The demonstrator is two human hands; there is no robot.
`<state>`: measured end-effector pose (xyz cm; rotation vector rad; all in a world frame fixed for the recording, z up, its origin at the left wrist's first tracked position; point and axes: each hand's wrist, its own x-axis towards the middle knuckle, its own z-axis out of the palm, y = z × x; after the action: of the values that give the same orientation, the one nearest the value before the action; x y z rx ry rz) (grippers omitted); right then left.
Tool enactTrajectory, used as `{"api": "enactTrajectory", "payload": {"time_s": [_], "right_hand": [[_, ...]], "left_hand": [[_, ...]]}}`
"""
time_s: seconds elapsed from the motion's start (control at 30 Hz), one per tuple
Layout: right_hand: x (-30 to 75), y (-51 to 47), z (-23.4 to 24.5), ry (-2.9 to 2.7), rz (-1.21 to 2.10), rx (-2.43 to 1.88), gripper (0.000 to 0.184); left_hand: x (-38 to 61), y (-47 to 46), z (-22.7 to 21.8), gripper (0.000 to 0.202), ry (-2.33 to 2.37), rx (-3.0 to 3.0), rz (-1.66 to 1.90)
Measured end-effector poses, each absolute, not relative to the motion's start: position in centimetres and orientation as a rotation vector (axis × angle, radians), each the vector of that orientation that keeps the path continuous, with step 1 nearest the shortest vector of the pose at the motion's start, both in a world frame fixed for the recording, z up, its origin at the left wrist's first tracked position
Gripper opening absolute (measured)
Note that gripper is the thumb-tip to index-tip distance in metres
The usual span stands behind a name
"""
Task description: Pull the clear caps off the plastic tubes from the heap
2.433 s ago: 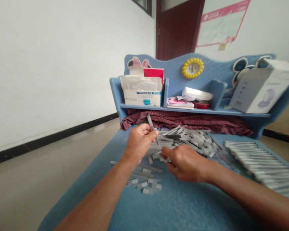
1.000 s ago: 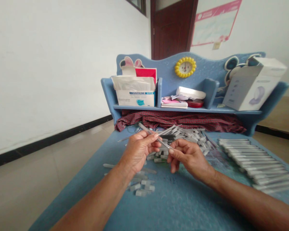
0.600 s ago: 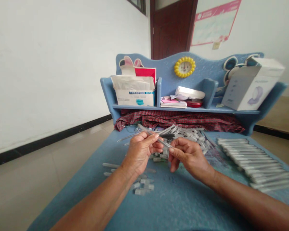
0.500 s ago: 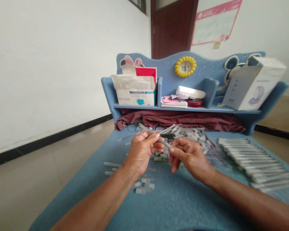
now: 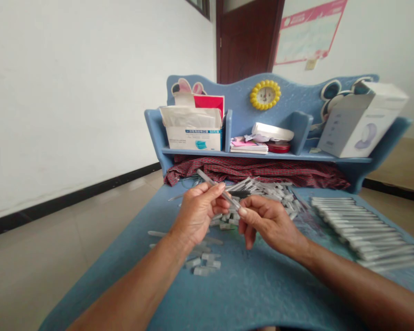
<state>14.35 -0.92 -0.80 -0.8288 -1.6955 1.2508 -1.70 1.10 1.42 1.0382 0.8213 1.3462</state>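
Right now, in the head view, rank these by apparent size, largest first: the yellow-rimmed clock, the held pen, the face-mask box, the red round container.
1. face-mask box
2. yellow-rimmed clock
Unranked, below both: pen and red round container; the pen looks longer but thinner, and is nearer the camera.

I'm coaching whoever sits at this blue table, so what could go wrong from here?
The slim, translucent plastic pen barrel slants between the left grip and the right grip; so thin a piece might slip.
If dropped, it could get lost in the messy pile of whitish plastic pen parts just beyond.
The right forearm appears close to the neat row of grey, stick-like plastic pens, so a sideways sweep might disturb it.
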Motion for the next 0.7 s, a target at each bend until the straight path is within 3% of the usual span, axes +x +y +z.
{"api": "enactTrajectory", "payload": {"time_s": [0.17, 0.27, 0.5, 0.7], "right_hand": [[15.4, -0.4, -0.7, -1.833, 1.005, -0.859, 0.034], [15.9, 0.0, -0.8, -1.99, 0.609, -0.868, 0.024], [15.8, -0.5, -0.7, -2.465, -0.284, -0.689, 0.03], [15.3, -0.7, -0.1, -2.512, -0.614, -0.564, 0.022]], "left_hand": [[-2.3, 1.7, 1.4, 0.021, 0.843, 1.036, 1.276], [-2.4, 1.9, 1.1, 0.025, 0.878, 1.08, 1.196], [-1.7, 1.0, 0.8, 0.037, 0.973, 1.253, 0.896], [-1.3, 0.9, 0.9, 0.038, 1.039, 1.284, 0.728]]}}
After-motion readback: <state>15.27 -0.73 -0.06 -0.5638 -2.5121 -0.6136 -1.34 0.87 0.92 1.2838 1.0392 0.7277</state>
